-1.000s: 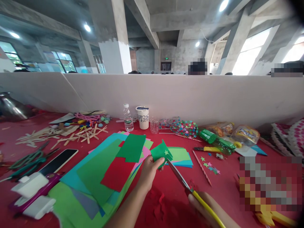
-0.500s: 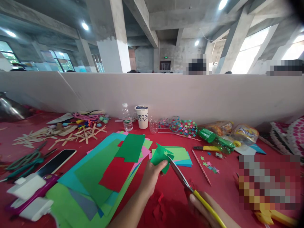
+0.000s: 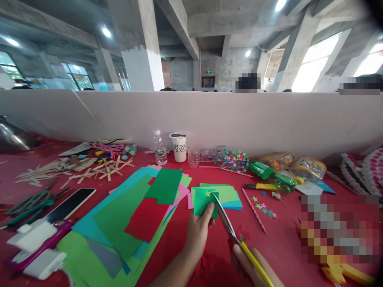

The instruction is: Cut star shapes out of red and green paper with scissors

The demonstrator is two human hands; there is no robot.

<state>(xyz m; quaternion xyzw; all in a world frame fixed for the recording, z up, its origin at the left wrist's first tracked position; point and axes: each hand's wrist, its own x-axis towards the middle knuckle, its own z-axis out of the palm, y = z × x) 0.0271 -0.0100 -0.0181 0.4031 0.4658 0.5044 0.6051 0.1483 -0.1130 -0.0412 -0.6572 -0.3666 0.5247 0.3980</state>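
My left hand [image 3: 201, 229] pinches a piece of green paper [image 3: 201, 201] between thumb and fingers, above the red table. A small light-green star [image 3: 208, 193] shows at the paper's upper part. My right hand [image 3: 249, 259] is closed around yellow-handled scissors [image 3: 228, 224], whose blades point up and left. The blade tips lie at the paper's upper right edge, close to the star. Whether the tips touch the paper I cannot tell. Behind the held piece lies a stack of light-green and blue paper [image 3: 229, 194].
Coloured sheets [image 3: 112, 221] spread left of my hands, with a phone [image 3: 72, 204] beyond. A water bottle [image 3: 160, 148] and white cup [image 3: 178, 147] stand by the partition [image 3: 191, 115]. Right are a striped straw [image 3: 253, 211], loose stars [image 3: 263, 206], a cutter [image 3: 265, 187] and green bottle [image 3: 272, 175].
The green paper has turned more upright and flatter toward me, and its cut strip looks less spread out. My left hand has shifted slightly right. The scissors remain beside the paper's right edge.
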